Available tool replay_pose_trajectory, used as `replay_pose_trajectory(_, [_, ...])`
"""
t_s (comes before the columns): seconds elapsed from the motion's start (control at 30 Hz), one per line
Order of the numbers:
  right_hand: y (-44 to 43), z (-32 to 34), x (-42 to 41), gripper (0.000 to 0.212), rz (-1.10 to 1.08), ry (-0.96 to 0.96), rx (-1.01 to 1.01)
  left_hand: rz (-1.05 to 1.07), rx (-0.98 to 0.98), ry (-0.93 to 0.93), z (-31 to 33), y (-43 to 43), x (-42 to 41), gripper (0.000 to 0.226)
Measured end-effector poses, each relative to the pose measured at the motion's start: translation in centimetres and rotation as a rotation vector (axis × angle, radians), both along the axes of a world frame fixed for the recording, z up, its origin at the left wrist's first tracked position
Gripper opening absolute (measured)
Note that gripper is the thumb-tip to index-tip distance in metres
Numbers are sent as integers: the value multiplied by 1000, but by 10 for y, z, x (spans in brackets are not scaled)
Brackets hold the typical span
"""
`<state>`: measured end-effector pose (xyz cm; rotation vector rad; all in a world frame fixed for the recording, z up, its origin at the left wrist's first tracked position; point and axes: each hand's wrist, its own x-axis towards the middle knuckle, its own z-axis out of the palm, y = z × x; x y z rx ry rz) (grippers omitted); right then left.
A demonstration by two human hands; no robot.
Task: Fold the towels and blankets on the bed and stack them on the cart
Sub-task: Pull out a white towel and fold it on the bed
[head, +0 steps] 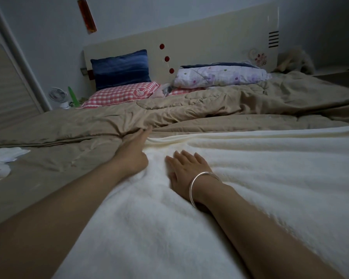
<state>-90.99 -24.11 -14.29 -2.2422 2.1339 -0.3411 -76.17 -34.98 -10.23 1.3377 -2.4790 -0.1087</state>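
At far blanket [250, 178] edge, hands [186, 172] (apart)

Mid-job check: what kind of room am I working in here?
Most likely a home bedroom: a cream headboard, a blue pillow standing on a pink checked pillow against it, and a tan quilt spread beneath the white blanket.

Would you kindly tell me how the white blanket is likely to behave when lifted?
Probably floppy: the white blanket lies in soft ripples, so it should sag and drape. Its fluffy pile likely grips rather than slips under the right hand resting flat on it. Spread this wide, it may be bulky.
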Motion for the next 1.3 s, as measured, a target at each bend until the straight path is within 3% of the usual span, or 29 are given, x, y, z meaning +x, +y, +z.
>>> replay_pose_trajectory(0.1, [1,0,-1,53,13,-13,6,-35,-72,-461,-2,5,-7,92])
replay_pose_trajectory(0.2, [2,0,-1,51,19,-25,3,-42,-438,-743,3,8,-10,57])
replay_pose_trajectory(0.27, [2,-1,-1,51,15,-29,-7,-50,-614,-825,9,11,-7,41])
replay_pose_trajectory(0.4, [2,-2,0,51,5,-32,-26,39,-733,-936,11,13,4,47])
replay_pose_trajectory(0.57, [3,-1,1,49,9,-45,-36,59,-799,-1021,8,12,5,34])
replay_pose_trajectory(0.73, [2,-2,1,45,6,-53,-79,232,-835,-1177,6,8,10,36])
replay_pose_trajectory(0.83, [3,-1,1,46,10,-58,-63,220,-755,-943,4,9,11,34])
replay_pose_trajectory(1.0, [2,-2,1,46,9,-59,-66,345,-265,100,12,-4,12,39])
replay_pose_trajectory(1.13, [1,-3,0,48,2,-73,-91,275,272,669,13,-14,-5,65])
replay_pose_trajectory(1.2, [2,-3,0,50,2,-78,-84,285,330,756,9,-14,-11,80])
replay_pose_trajectory(1.3, [0,-4,-2,51,3,-88,-87,259,219,623,-2,-10,-12,78])
